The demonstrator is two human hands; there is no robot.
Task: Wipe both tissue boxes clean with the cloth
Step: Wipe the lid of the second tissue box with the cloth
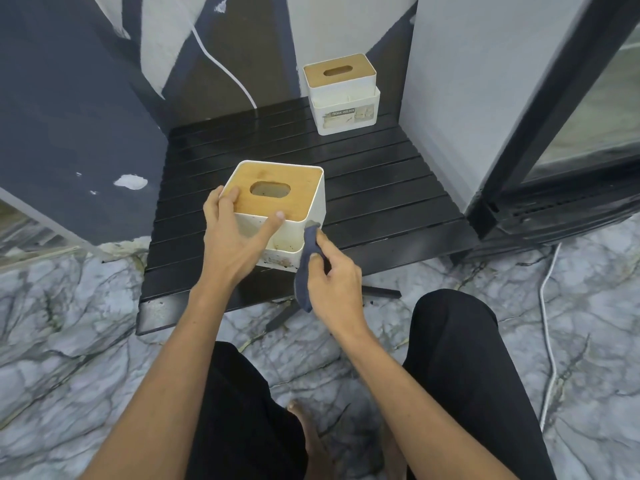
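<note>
Now | my L hand [232, 237] grips near tissue box [280, 202] | R hand [332, 275] pinches cloth [306, 261] vs its front corner | 2nd box [341, 98] far back on surface [381, 188]

Near white tissue box [313, 202]: smooth, matt plastic-looking walls, soiled with brown specks low on the front; lid of pale wood, grain visible, stained. Far white tissue box [343, 98]: same finish, with a worn paper label. Dark blue-grey cloth [306, 268]: soft, matt fabric. Black slatted table [381, 174]: slight sheen. Grey marble-patterned floor [86, 341]: smooth, dirty along the veins.
</note>
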